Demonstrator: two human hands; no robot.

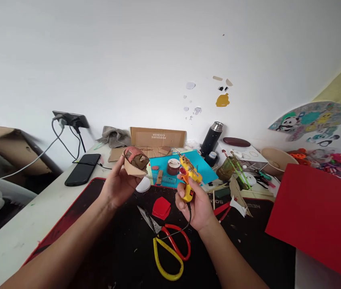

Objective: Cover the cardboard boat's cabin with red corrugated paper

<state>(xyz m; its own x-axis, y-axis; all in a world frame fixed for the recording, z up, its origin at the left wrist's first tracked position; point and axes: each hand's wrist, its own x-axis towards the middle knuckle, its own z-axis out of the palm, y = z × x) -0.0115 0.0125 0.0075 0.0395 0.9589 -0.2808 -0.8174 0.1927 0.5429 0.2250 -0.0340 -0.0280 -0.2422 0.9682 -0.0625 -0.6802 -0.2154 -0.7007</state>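
Ideally, the left hand (116,188) holds the small cardboard piece (135,161) firm but uncrushed, its open end turned toward the middle of the frame so that the rim is easy to reach. Across from it, the right hand (199,204) does well to steer the glue gun (193,176) from the grip, with the nozzle (180,156) clear of the opposite fingertips, since the tip may be hot, and the black cord (190,216) free of the scissors (158,229) at lower centre.

Left of centre in the frame, the cardboard piece sits above the left palm; the fingers are clamped on it, thumb along its left side, others underneath. A gap separates it from the gun, just right of centre, where the right fingers wrap the yellow grip near the orange trigger (184,177); I cannot tell whether they press it.
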